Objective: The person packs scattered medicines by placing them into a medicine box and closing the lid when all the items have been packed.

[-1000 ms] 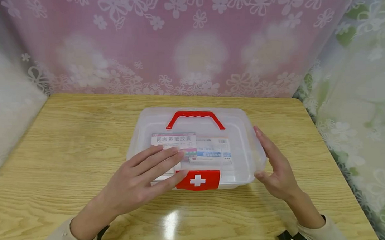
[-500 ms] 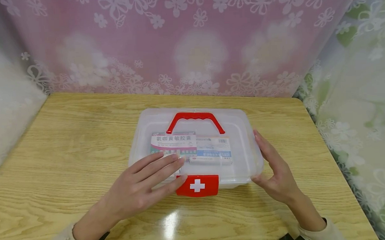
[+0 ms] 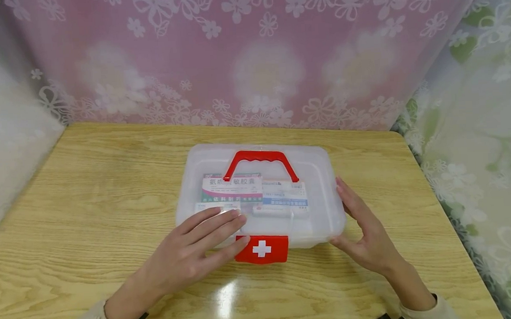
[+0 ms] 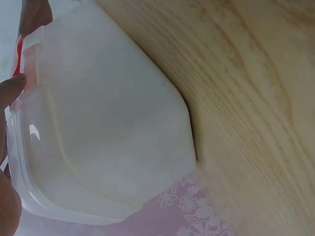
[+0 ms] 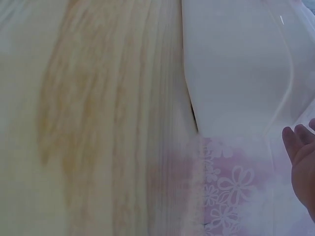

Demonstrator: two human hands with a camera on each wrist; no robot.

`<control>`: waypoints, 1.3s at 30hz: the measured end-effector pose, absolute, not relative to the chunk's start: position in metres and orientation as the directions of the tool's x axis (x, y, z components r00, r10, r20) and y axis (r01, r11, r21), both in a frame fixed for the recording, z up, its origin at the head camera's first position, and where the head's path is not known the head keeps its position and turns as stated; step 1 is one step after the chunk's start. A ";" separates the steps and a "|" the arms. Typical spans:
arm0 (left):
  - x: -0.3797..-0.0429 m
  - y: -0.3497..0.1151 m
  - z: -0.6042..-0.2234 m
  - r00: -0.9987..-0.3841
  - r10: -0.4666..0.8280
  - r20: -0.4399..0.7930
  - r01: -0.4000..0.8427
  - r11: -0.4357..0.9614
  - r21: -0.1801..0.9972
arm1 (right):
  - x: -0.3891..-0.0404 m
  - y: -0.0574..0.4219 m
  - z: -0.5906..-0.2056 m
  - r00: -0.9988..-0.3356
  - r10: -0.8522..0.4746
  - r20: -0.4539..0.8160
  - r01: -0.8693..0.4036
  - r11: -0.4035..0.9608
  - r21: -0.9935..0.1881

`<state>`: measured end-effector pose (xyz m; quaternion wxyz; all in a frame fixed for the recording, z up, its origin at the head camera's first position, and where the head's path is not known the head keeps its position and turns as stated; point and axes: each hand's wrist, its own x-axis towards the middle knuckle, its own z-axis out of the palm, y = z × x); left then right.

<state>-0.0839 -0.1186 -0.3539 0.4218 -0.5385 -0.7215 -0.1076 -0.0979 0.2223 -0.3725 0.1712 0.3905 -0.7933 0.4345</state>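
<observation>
A translucent first-aid box with a white body stands on the table, its lid on top. Its red carrying handle lies toward the back of the lid, and a red latch with a white cross juts from the front. Spread across the lid's front left is my left hand; its thumb touches the latch, also seen in the left wrist view. Along the right end of the lid, my right hand touches the edge with fingers and thumb apart. Medicine boxes show through the lid.
The box stands near the middle of a wood-grain table. A pink floral curtain hangs behind the far edge, with pale floral cloth along the right side and white cloth at the left.
The lid has sunk lower, and its right edge has shifted left with my right hand. The medicine boxes show more clearly. The latch appears slightly nearer me; my left hand stays on it.
</observation>
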 end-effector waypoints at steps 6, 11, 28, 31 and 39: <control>-0.081 -0.115 -0.352 -0.080 0.691 0.718 0.857 0.415 -0.304 | -0.097 0.224 -0.372 -0.655 -0.473 0.589 -0.754 0.360 -0.549; -0.079 -0.113 -0.350 -0.089 0.694 0.714 0.858 0.417 -0.299 | -0.093 0.225 -0.370 -0.680 -0.456 0.575 -0.734 0.421 -0.534; -0.089 -0.137 -0.366 -0.249 0.429 0.868 0.841 0.541 -0.026 | -0.082 0.209 -0.360 -0.651 -0.402 0.644 -0.754 0.445 -0.484; -0.089 -0.144 -0.373 -0.339 0.367 0.867 0.834 0.544 0.096 | -0.081 0.209 -0.365 -0.657 -0.383 0.649 -0.745 0.459 -0.484; -0.086 -0.154 -0.390 -0.511 0.307 0.803 0.795 0.524 0.305 | -0.081 0.204 -0.371 -0.682 -0.340 0.648 -0.724 0.439 -0.532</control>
